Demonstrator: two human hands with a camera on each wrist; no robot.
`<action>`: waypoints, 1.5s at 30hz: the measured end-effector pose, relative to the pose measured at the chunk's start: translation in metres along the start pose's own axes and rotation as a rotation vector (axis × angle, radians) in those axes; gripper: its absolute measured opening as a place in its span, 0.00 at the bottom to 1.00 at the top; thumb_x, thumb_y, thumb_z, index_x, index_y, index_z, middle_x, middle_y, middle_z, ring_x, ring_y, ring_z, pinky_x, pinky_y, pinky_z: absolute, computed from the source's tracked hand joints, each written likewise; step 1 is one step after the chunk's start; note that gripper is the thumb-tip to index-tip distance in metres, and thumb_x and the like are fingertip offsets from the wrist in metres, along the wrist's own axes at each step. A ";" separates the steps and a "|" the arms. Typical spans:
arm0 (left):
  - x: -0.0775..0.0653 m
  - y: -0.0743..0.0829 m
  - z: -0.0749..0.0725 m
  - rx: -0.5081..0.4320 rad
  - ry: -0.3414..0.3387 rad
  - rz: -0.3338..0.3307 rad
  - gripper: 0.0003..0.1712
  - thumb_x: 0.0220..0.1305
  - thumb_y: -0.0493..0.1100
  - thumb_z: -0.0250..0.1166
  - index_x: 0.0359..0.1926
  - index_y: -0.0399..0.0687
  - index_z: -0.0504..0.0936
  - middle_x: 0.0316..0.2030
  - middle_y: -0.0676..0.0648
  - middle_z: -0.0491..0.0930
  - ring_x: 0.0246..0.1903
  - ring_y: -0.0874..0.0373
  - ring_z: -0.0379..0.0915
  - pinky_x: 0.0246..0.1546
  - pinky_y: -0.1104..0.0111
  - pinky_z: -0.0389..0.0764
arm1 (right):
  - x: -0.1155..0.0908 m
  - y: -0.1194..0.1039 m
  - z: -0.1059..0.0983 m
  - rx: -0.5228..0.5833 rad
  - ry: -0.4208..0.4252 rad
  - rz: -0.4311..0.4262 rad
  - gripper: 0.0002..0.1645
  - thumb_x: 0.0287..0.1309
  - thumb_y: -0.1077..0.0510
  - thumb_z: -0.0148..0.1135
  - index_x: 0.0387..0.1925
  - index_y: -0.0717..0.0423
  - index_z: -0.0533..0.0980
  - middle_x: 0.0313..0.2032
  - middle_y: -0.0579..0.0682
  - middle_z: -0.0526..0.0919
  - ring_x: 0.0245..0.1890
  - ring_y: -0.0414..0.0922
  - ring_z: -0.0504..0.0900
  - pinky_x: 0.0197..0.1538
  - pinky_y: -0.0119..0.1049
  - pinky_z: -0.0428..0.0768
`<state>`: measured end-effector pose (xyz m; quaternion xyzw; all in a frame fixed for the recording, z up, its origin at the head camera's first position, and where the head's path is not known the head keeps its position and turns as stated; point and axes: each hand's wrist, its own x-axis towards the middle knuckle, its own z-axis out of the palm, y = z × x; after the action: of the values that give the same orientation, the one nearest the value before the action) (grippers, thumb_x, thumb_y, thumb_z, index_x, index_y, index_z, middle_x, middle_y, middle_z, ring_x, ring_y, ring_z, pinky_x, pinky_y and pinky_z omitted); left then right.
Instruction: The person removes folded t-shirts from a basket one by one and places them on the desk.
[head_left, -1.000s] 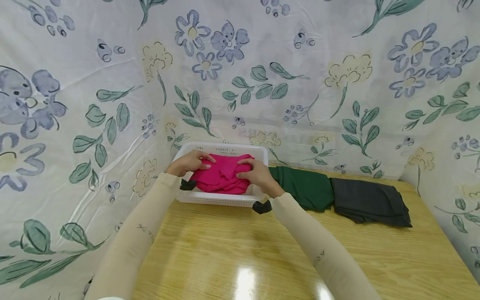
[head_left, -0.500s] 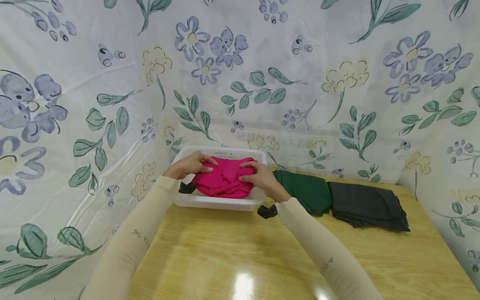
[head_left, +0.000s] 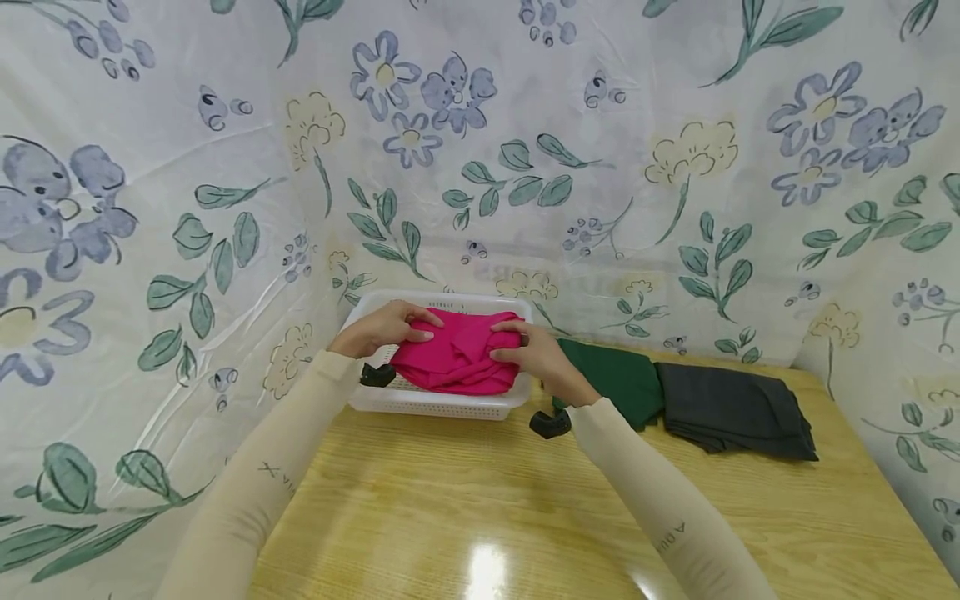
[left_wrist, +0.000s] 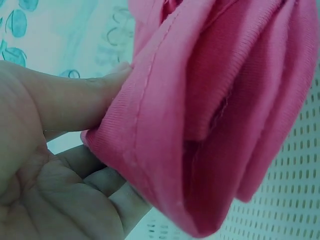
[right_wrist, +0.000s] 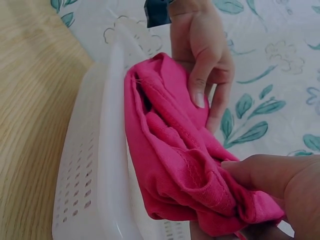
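Observation:
A folded bright pink garment (head_left: 459, 354), layered and stitched along its edges, is at the white plastic basket (head_left: 431, 405). My left hand (head_left: 384, 328) grips its left end, with the thumb (left_wrist: 85, 97) on top and the fingers partly hidden beneath. At the other end, my right hand (head_left: 538, 353) holds the garment, its thumb (right_wrist: 255, 172) pressing on the folds; its other fingers are mostly hidden by the cloth. In the right wrist view the folded bundle lies tilted between both hands, beside the basket's rim (right_wrist: 111, 145).
To the right of the basket lie a folded dark green cloth (head_left: 618, 383) and a folded dark grey cloth (head_left: 735, 408). The wooden table (head_left: 450, 492) extends in front. A floral-printed sheet (head_left: 525, 150) hangs behind and along the sides.
The pink garment has shifted slightly to the right, and my right hand has moved right with it. More of the basket's left floor shows. The green and grey cloths stay put.

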<state>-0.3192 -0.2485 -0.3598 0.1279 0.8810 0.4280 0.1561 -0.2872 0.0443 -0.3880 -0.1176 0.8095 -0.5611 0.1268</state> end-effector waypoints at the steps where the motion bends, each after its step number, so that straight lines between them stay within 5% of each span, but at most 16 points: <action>1: 0.000 0.001 0.001 0.003 -0.005 0.002 0.20 0.71 0.33 0.63 0.63 0.40 0.82 0.67 0.37 0.70 0.59 0.47 0.62 0.50 0.65 0.73 | -0.001 0.000 -0.002 0.004 -0.002 0.000 0.28 0.64 0.55 0.72 0.65 0.43 0.77 0.60 0.52 0.79 0.54 0.48 0.80 0.53 0.40 0.81; 8: 0.000 0.009 0.011 0.006 -0.016 0.027 0.21 0.72 0.35 0.64 0.64 0.39 0.81 0.67 0.37 0.71 0.57 0.49 0.66 0.48 0.67 0.77 | -0.009 0.006 -0.014 0.056 -0.024 -0.004 0.29 0.66 0.55 0.71 0.66 0.43 0.76 0.60 0.54 0.79 0.52 0.49 0.81 0.55 0.45 0.82; 16: 0.002 0.019 0.022 -0.022 -0.030 0.050 0.21 0.71 0.35 0.65 0.63 0.39 0.81 0.65 0.37 0.72 0.49 0.51 0.70 0.44 0.68 0.79 | -0.017 0.015 -0.029 0.083 -0.033 -0.008 0.27 0.66 0.56 0.71 0.65 0.43 0.77 0.53 0.54 0.82 0.44 0.49 0.83 0.46 0.41 0.84; 25: 0.009 0.033 0.036 -0.030 -0.062 0.098 0.21 0.70 0.33 0.65 0.62 0.39 0.82 0.65 0.38 0.72 0.51 0.50 0.71 0.45 0.68 0.80 | -0.027 0.027 -0.047 0.093 -0.022 -0.019 0.28 0.66 0.56 0.70 0.66 0.43 0.76 0.55 0.55 0.79 0.46 0.49 0.81 0.52 0.48 0.81; 32: 0.011 0.039 0.044 -0.063 -0.079 0.113 0.20 0.70 0.33 0.66 0.62 0.39 0.82 0.59 0.38 0.76 0.40 0.54 0.76 0.40 0.67 0.82 | -0.036 0.029 -0.058 0.060 -0.011 -0.027 0.28 0.66 0.57 0.70 0.66 0.45 0.76 0.50 0.55 0.81 0.42 0.48 0.80 0.43 0.39 0.81; 38: 0.008 0.044 0.056 -0.104 -0.093 0.119 0.21 0.70 0.33 0.66 0.62 0.40 0.82 0.52 0.40 0.78 0.34 0.57 0.78 0.38 0.68 0.83 | -0.047 0.034 -0.068 0.042 -0.004 -0.027 0.30 0.65 0.56 0.71 0.67 0.46 0.75 0.54 0.55 0.79 0.45 0.49 0.78 0.48 0.45 0.81; 45: 0.011 0.050 0.072 -0.148 -0.124 0.142 0.22 0.69 0.33 0.67 0.63 0.40 0.82 0.42 0.39 0.79 0.31 0.54 0.82 0.38 0.66 0.84 | -0.062 0.045 -0.081 0.016 0.011 -0.041 0.30 0.66 0.57 0.71 0.68 0.48 0.75 0.52 0.54 0.79 0.45 0.49 0.76 0.45 0.40 0.80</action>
<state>-0.2966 -0.1633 -0.3644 0.2044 0.8243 0.4931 0.1888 -0.2582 0.1515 -0.3980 -0.1303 0.8031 -0.5707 0.1116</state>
